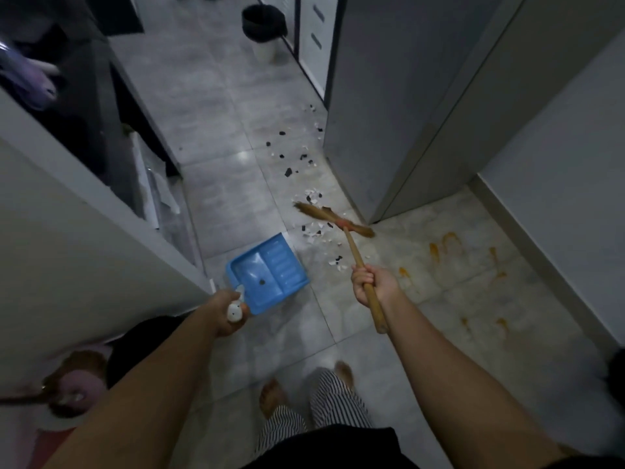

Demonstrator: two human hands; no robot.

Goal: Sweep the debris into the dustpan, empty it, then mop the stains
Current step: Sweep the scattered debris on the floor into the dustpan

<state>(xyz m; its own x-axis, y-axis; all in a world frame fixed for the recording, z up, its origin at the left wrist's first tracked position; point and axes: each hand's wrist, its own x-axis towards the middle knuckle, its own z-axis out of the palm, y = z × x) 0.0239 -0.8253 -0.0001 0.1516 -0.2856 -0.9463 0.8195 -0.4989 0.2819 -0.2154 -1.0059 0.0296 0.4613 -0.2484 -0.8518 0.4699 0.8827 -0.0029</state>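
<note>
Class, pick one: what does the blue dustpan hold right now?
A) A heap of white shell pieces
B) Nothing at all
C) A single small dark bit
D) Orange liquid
C: one small dark bit lies inside the blue dustpan; the rest of the debris is still scattered on the floor.

A blue plastic dustpan (269, 272) was held low over the grey tiled floor, its open mouth turned toward the debris (306, 184), with one dark fragment lying inside it. A broom (341, 225) with a wooden handle and straw-coloured bristles was set down amid the debris, the bristle head spread across the tiles. Black and white fragments were scattered in a trail beyond the broom and just beside the dustpan's mouth. Orange stains (449, 242) were smeared on the tiles well apart from the dustpan.
</note>
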